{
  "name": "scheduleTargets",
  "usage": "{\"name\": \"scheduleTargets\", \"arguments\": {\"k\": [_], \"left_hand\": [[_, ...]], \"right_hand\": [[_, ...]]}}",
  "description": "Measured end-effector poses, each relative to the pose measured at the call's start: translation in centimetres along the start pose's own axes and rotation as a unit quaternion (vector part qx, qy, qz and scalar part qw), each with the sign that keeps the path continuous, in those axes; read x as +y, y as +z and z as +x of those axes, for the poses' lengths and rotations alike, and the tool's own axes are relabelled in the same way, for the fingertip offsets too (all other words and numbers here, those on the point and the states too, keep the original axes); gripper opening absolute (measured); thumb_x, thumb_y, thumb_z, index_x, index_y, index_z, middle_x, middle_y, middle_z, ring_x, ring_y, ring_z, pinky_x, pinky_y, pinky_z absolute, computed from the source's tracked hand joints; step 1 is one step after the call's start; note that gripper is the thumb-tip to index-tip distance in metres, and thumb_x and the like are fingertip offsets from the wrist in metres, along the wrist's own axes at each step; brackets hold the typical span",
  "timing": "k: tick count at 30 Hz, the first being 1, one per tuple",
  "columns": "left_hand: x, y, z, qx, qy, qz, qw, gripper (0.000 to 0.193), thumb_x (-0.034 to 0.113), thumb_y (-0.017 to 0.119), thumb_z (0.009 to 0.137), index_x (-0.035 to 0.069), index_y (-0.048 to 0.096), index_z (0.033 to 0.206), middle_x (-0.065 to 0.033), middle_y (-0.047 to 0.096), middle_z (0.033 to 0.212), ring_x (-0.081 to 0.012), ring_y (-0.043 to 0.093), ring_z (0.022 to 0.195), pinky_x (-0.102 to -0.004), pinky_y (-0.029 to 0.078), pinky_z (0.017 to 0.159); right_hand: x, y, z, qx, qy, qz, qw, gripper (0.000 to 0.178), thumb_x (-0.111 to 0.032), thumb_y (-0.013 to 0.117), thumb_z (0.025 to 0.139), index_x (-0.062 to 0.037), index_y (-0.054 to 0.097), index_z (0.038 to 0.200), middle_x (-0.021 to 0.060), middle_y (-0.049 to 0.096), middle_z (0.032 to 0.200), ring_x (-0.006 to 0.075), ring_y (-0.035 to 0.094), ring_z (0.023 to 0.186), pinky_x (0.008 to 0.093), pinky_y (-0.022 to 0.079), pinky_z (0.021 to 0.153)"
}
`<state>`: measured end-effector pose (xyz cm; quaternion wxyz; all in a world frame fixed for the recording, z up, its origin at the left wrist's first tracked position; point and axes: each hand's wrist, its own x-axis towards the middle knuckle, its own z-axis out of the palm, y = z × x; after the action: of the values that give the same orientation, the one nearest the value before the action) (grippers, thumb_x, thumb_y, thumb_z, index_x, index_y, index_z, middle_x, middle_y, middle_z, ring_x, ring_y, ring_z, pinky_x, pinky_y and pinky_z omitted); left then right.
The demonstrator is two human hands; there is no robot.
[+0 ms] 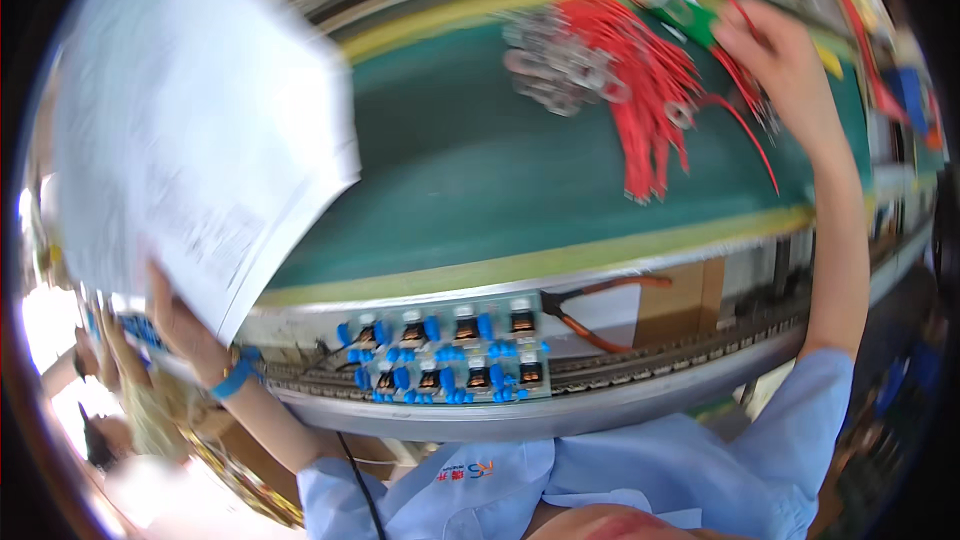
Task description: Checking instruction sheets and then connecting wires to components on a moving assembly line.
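While motion blurs the right hand (775, 52), a green piece (686, 14) with a white end seems to be pinched between its thumb and fingers, near the far right corner of the bench (430, 180). From the fingertips the piece is pointed left and toward the far edge, its long axis slanted; it is set well apart from the left hand (182, 328), the right being much the nearer. By a few red wires (742, 82) the space just beneath the right hand is taken up. Just to the left, a heap of red leads (645, 90) with ring ends is spread over the far right part of the bench.

By the left hand, some printed papers (205, 120) are held up at the bench's left end, gripped at their lower edge; how each finger is placed cannot be told. A blue band (234, 379) is worn on that wrist. Beyond the near edge, a board (493, 350) with blue parts and dark coils is carried above a chain track (690, 355), with orange-handled pliers (590, 332) beside its right end.
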<state>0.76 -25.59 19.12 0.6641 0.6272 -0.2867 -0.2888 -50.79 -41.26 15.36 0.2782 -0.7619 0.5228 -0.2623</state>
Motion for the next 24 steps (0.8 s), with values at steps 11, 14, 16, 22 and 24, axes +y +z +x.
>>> {"name": "scheduleTargets", "arguments": {"k": [11,14,16,22,24], "left_hand": [[0.5,1.8,-1.7,-0.087,0.061,0.02,0.994,0.032,0.017,0.069,0.078,-0.005,0.061,0.099,-0.0099,0.064,0.091,-0.0136,0.061,0.076,-0.0243,0.049,0.069],[1.0,1.7,-1.9,-0.116,0.061,0.02,0.991,0.03,0.017,0.069,0.078,-0.003,0.062,0.099,-0.0101,0.064,0.09,-0.0134,0.061,0.075,-0.0242,0.05,0.068],[1.2,1.8,-1.9,-0.121,0.058,0.018,0.991,0.03,0.017,0.069,0.078,-0.003,0.062,0.099,-0.0101,0.064,0.09,-0.0135,0.061,0.075,-0.0244,0.05,0.068],[0.8,1.7,-1.7,-0.123,0.068,-0.006,0.99,0.03,0.016,0.069,0.078,-0.003,0.062,0.1,-0.0101,0.064,0.09,-0.0135,0.061,0.076,-0.0246,0.05,0.069],[0.9,1.7,-1.8,-0.114,0.068,-0.006,0.991,0.03,0.015,0.068,0.078,-0.004,0.061,0.1,-0.0099,0.064,0.091,-0.0135,0.061,0.077,-0.0242,0.049,0.071]], "right_hand": [[1.6,-1.1,-0.6,-0.012,0.109,0.036,0.993,0.012,-0.015,0.053,0.089,-0.0062,0.049,0.082,-0.0086,0.038,0.067,0.0006,0.03,0.056,0.0185,0.021,0.048],[1.2,-0.7,-0.2,-0.007,0.125,0.046,0.991,0.011,-0.016,0.053,0.089,-0.0056,0.051,0.084,-0.0086,0.04,0.067,0.0004,0.03,0.055,0.0185,0.021,0.048],[1.4,-0.8,-0.3,0.004,0.121,0.05,0.991,0.011,-0.016,0.054,0.089,-0.0052,0.053,0.086,-0.0084,0.042,0.068,0.0006,0.031,0.055,0.0185,0.023,0.047],[-0.1,-0.2,-0.4,0.015,0.123,0.024,0.992,0.013,-0.017,0.053,0.089,-0.0067,0.05,0.081,-0.0079,0.04,0.065,0.0011,0.031,0.056,0.0186,0.023,0.048],[0.0,-0.2,-0.4,0.005,0.105,0.018,0.994,0.016,-0.017,0.053,0.089,-0.0073,0.048,0.077,-0.008,0.037,0.064,0.0013,0.03,0.055,0.0187,0.023,0.048]]}}
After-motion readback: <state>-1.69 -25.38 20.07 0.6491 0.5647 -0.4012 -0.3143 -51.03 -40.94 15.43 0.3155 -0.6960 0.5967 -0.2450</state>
